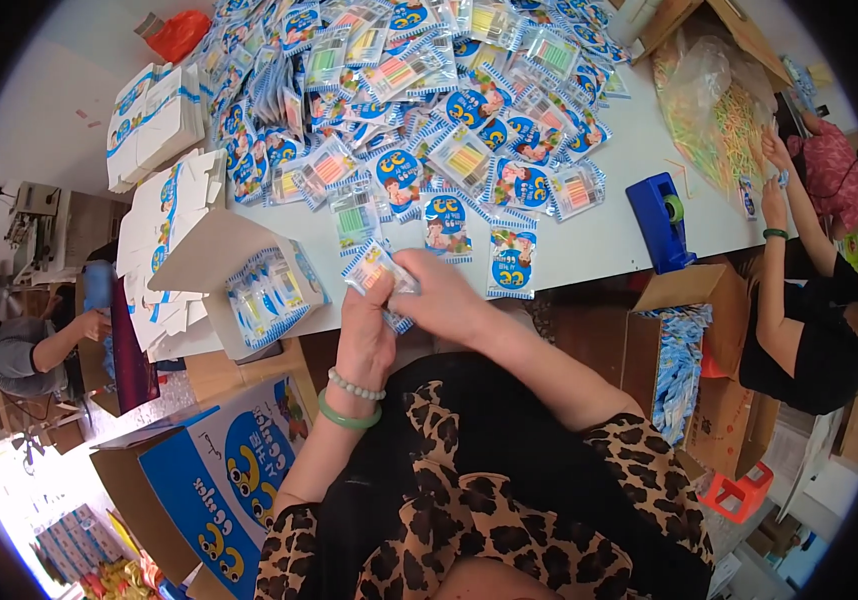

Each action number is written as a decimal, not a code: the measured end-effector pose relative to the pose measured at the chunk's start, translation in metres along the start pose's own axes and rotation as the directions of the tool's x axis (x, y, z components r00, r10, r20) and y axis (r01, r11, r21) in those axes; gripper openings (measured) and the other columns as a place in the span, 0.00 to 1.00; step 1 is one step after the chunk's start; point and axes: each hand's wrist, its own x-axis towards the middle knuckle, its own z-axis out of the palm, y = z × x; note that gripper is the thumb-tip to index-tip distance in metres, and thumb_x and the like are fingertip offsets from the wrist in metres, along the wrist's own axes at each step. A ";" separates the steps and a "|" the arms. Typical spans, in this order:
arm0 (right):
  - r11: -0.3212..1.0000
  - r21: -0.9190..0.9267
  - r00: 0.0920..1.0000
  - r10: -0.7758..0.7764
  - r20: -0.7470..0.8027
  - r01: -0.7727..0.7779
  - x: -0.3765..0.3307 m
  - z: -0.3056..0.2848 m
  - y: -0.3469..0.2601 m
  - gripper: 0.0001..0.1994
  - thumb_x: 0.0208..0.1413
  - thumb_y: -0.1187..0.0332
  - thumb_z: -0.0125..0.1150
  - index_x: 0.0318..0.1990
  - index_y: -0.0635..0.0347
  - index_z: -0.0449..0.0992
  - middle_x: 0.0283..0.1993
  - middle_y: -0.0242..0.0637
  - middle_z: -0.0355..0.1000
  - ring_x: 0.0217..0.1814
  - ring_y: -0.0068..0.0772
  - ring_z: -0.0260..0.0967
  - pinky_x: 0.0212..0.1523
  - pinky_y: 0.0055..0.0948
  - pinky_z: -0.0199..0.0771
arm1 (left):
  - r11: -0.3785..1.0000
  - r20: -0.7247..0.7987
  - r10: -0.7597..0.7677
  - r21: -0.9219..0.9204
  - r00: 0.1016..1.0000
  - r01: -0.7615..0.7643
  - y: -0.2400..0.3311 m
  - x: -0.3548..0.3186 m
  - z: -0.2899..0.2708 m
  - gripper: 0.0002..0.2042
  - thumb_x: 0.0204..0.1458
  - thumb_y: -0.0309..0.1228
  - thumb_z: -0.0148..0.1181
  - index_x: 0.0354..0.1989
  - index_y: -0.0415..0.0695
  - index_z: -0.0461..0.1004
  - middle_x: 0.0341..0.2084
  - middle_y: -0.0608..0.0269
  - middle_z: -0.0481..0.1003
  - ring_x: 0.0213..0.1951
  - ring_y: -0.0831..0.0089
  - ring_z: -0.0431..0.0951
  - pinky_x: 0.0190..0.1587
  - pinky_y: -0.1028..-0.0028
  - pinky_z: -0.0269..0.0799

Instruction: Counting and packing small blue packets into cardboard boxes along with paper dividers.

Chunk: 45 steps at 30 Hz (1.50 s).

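At the table's front edge my two hands meet around small clear packets [373, 268] with blue striped ends and coloured sticks inside. My left hand [367, 325], below a beaded bracelet and a green bangle, is closed on them with its thumb on top. The fingers of my right hand [444, 295] are curled round the packets' right side; their tips are partly hidden. Left of my hands, an open white carton [301, 325] lies tilted with several packets [267, 297] standing in a row inside. Beyond my hands spreads a large heap of the same packets [429, 110].
Flattened white cartons [164, 225] are stacked at the left. A blue tape dispenser [661, 222] stands on the right of the table [609, 240]. Below are a large blue-printed box [224, 490] and a brown carton of packets [681, 370]. Co-workers sit at both sides; one handles coloured sticks [734, 130].
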 end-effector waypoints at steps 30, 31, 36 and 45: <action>0.511 -0.703 0.860 -0.172 0.481 0.496 -0.019 -0.126 0.015 0.07 0.43 0.78 0.58 0.32 0.58 0.75 0.61 0.34 0.64 0.72 0.41 0.49 0.71 0.54 0.41 | 0.992 -0.013 -0.075 0.105 0.997 0.076 -0.002 0.004 0.003 0.20 0.50 0.16 0.57 0.53 0.34 0.66 0.45 0.53 0.75 0.44 0.63 0.79 0.46 0.66 0.78; 0.484 -0.708 0.844 -0.135 0.519 0.513 -0.017 -0.128 0.012 0.08 0.43 0.77 0.59 0.33 0.57 0.76 0.61 0.34 0.63 0.72 0.40 0.49 0.72 0.56 0.37 | 0.990 0.014 -0.092 0.112 0.996 0.090 -0.001 0.003 0.004 0.20 0.49 0.16 0.58 0.53 0.34 0.66 0.45 0.53 0.75 0.44 0.63 0.79 0.47 0.66 0.78; 0.469 -0.693 0.829 -0.191 0.526 0.548 -0.016 -0.130 0.014 0.07 0.41 0.75 0.60 0.31 0.59 0.76 0.55 0.34 0.66 0.69 0.39 0.53 0.72 0.54 0.38 | 0.985 0.024 -0.093 0.151 0.995 0.089 0.001 0.003 0.011 0.20 0.49 0.16 0.57 0.53 0.34 0.66 0.45 0.54 0.75 0.44 0.64 0.79 0.46 0.66 0.78; 0.532 -0.707 0.868 -0.124 0.481 0.467 -0.007 -0.128 0.018 0.08 0.40 0.74 0.60 0.32 0.60 0.73 0.41 0.39 0.68 0.53 0.42 0.66 0.66 0.49 0.53 | 0.979 0.017 -0.137 0.154 0.990 0.133 0.002 0.006 0.010 0.21 0.49 0.16 0.58 0.54 0.34 0.65 0.46 0.53 0.75 0.44 0.63 0.79 0.47 0.64 0.78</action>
